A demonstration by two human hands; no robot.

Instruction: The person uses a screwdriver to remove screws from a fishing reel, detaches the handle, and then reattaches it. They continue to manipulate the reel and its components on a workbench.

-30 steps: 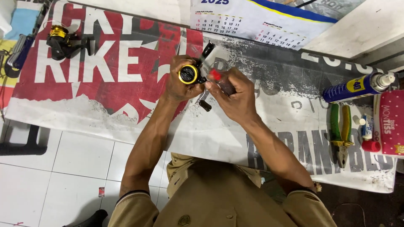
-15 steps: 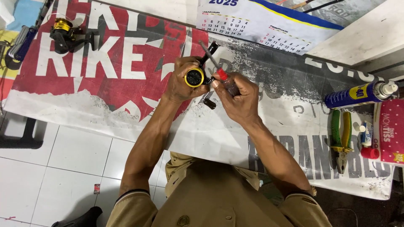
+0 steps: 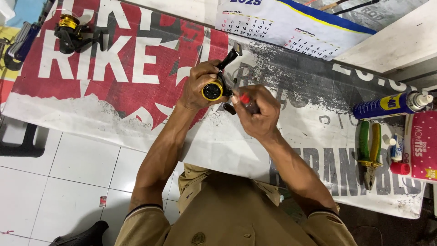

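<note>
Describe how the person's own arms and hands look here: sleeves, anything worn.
Both forearms are bare. The left hand and right hand wear no gloves, and no watch or ring shows. Short khaki-tan shirt sleeves with a dark edge band end near the elbows. The shirt front has buttons.

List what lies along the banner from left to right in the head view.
Spare black-and-gold fishing reel → left hand holding a black reel → right hand with a red-tipped tool → green-handled pliers → pink tissue pack.

Bare banner (image 3: 136,114) left, pliers (image 3: 369,152) right
</note>
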